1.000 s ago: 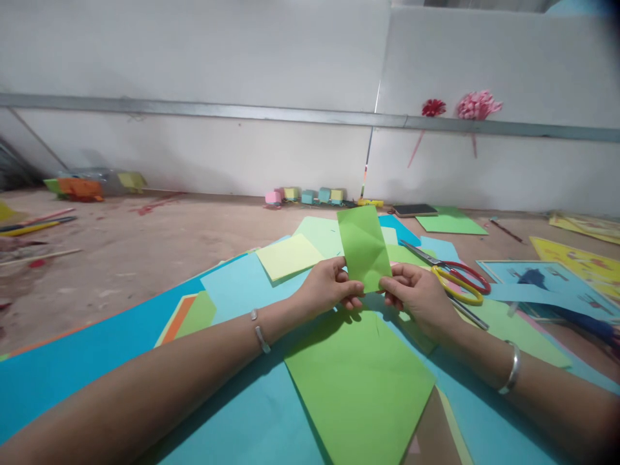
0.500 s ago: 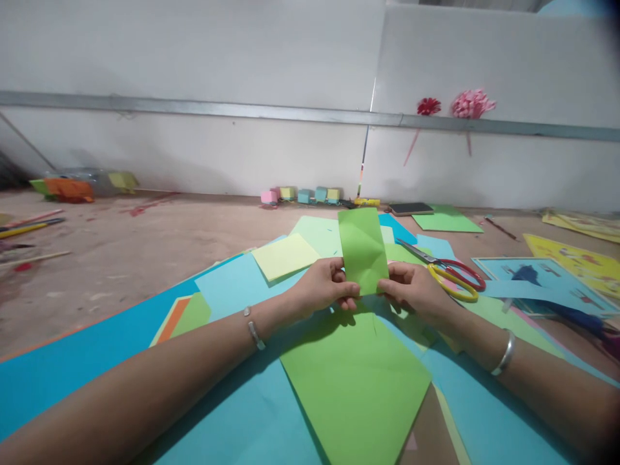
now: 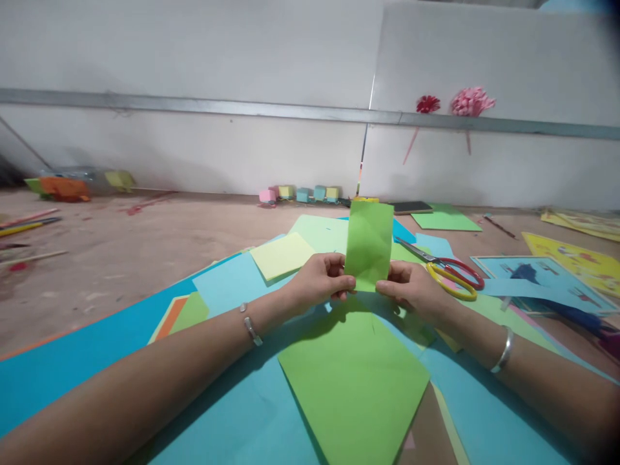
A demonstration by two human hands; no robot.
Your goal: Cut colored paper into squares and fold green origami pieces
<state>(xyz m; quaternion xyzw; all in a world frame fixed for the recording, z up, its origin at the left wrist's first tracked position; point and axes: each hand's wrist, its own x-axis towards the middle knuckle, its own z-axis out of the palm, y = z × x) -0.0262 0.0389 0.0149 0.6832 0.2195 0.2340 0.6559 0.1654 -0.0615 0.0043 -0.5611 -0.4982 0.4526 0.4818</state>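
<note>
A small green paper rectangle [image 3: 369, 242] stands upright between my two hands, faintly creased. My left hand [image 3: 327, 278] pinches its lower left corner, thumb in front and fingers behind. At the lower right corner, my right hand [image 3: 404, 284] grips it the same way. Beneath lies a larger green sheet [image 3: 356, 381], resting on light blue paper [image 3: 232, 407]. Scissors [image 3: 448, 274] with red and yellow handles lie just beyond my right hand, blades pointing away to the left. A pale yellow sheet [image 3: 282, 256] lies past my left hand.
Small coloured paper cubes [image 3: 303, 194] line the wall's foot. A dark phone-like slab [image 3: 411, 207] and a green sheet [image 3: 450, 218] lie at the back right. Printed blue card [image 3: 547, 278] is on the right. Brushes [image 3: 29, 226] lie far left; paper flowers [image 3: 472, 102] hang behind a metal rail.
The green paper rectangle has shifted slightly to the right and now stands straighter, its top edge a little higher. Both hands still hold its lower corners.
</note>
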